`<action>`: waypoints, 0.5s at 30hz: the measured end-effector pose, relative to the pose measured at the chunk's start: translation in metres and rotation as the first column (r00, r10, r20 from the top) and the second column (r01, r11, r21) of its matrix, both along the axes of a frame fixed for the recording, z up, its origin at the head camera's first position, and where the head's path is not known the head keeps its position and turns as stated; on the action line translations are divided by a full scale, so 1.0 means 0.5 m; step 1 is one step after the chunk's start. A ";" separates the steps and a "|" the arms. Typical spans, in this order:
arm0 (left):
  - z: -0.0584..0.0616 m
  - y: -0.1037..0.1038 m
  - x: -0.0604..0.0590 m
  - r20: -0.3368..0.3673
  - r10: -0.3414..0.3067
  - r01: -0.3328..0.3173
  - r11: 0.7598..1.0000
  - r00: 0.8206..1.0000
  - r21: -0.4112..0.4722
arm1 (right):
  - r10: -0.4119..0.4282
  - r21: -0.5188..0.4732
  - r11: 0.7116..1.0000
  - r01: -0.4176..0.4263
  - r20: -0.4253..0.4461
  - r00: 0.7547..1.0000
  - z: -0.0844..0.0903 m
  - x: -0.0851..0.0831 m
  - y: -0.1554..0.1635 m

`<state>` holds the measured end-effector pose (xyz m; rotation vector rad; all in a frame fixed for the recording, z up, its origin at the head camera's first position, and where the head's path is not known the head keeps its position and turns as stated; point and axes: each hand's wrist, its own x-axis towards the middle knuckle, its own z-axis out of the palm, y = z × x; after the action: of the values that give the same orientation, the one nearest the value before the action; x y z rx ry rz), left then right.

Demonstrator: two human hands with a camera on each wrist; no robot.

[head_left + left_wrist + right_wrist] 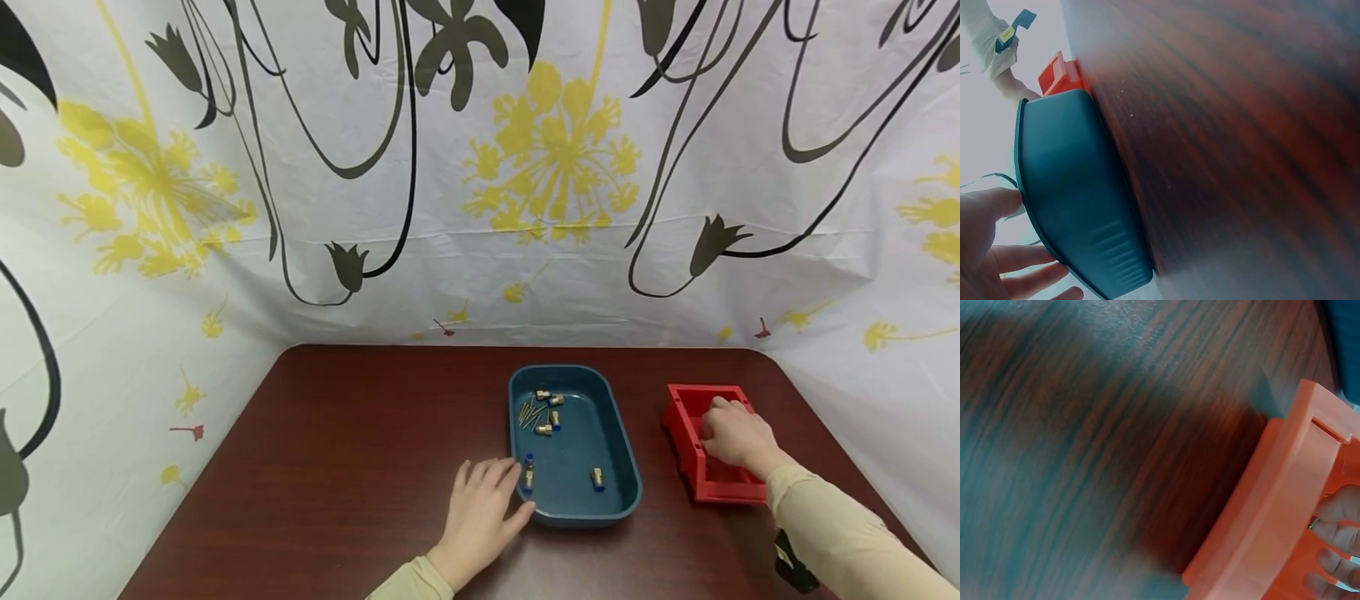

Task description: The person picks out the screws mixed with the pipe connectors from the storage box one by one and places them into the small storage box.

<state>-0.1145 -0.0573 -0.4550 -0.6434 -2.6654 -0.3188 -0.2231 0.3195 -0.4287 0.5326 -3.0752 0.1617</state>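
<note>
Inside the red bin (702, 475), my right hand (738, 435) has its thumb and forefinger pinched together. The right wrist view shows the threaded end of a small screw (1313, 522) sticking out between them. My left hand (480, 512) lies along the left rim of the blue tray (621, 433), fingers spread and fairly straight, fingertips right at the rim. In the tray, several thin brass screws (529, 414) lie in a pile at the far left. Beside them are several short brass fittings with blue ends (555, 419). Another fitting (597, 478) lies alone at the near right.
The dark reddish wooden table (337, 467) has rounded far corners. Behind it hangs a white cloth (450, 208) with yellow and grey flower prints. The red bin stands right of the tray, with a strip of table between them.
</note>
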 end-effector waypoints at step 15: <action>-0.001 0.001 -0.001 -0.017 -0.005 0.005 1.000 1.000 0.006 | -0.034 -0.009 0.999 0.035 0.090 0.995 -0.017 0.001 -0.003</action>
<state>-0.1151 -0.0570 -0.4556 -0.6475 -2.6465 -0.3217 -0.2225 0.3177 -0.4370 0.4845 -3.1669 0.2077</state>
